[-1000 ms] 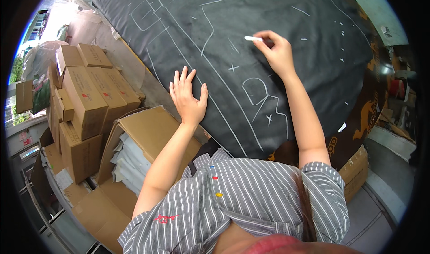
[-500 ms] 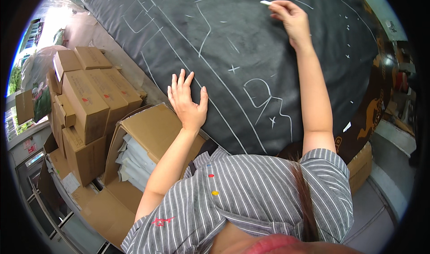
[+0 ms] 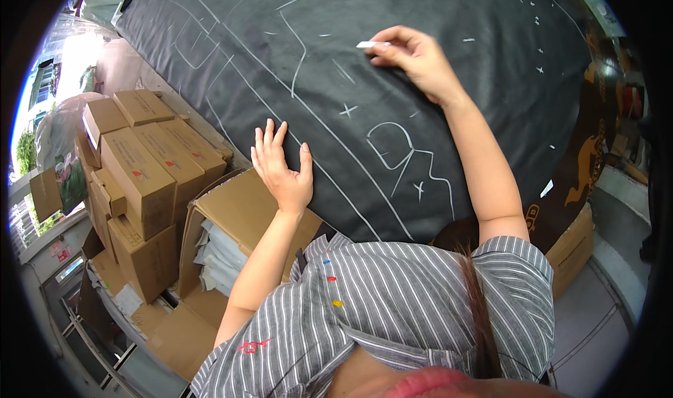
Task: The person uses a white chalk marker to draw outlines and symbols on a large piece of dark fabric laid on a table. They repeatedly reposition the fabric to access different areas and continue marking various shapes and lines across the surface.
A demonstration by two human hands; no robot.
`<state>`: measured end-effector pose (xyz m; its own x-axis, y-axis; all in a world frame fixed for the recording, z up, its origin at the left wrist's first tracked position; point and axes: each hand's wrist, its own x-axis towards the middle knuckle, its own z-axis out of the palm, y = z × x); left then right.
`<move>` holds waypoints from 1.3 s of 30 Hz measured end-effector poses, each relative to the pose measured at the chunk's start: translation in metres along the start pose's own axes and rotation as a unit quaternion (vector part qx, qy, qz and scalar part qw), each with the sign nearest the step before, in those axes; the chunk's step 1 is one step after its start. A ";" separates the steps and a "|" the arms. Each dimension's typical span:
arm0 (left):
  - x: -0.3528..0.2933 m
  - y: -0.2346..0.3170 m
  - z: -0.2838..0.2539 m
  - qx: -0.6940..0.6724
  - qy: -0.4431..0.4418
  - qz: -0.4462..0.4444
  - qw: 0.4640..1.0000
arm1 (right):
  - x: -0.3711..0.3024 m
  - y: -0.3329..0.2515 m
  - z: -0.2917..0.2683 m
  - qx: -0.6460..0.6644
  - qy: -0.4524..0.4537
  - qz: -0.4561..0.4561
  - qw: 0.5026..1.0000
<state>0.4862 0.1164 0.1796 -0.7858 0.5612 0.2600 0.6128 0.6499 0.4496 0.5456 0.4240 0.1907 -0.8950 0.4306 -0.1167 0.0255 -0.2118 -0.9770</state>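
Observation:
A large black leather-like sheet (image 3: 505, 82) spreads out in front of me, covered in white chalk lines, crosses and short dashes. My right hand (image 3: 422, 63) pinches a short white piece of chalk (image 3: 365, 45) between thumb and fingers, with its tip pointing left. The chalk is over the middle of the sheet; whether it touches the surface I cannot tell. Near the sheet's left edge my left hand (image 3: 283, 177) lies flat, fingers spread, across one of the long chalk lines. A small white scrap (image 3: 547, 188) rests on the sheet at the right.
Brown cardboard boxes (image 3: 137, 170) are stacked at the left. An opened carton (image 3: 235, 205) with pale folded packets (image 3: 223, 258) stands close to my left forearm. Dark brown printed material (image 3: 585, 173) borders the sheet on the right, with another cardboard box (image 3: 571, 251) below it.
My right hand has come nearer and to the left with the chalk. My left hand stays flat on the sheet, while the whole view has shifted slightly.

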 end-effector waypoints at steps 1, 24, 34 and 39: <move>0.000 0.000 0.000 0.001 -0.001 0.001 1.000 | 0.001 0.006 0.007 0.060 -0.054 0.017 0.997; -0.002 -0.001 0.001 -0.003 0.004 -0.002 1.000 | 0.011 0.009 -0.002 -0.261 0.128 -0.112 0.950; -0.002 -0.001 0.000 0.016 0.001 -0.002 1.000 | -0.002 0.017 0.025 -0.342 0.054 -0.250 0.904; -0.001 0.001 -0.001 0.009 -0.005 0.002 1.000 | 0.000 0.013 0.015 -0.257 -0.005 -0.173 0.951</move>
<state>0.4871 0.1163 0.1804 -0.7820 0.5692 0.2541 0.6183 0.6565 0.4321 0.5388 0.4079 0.1810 -0.8940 0.3869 0.2258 -0.0588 0.3984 -0.9153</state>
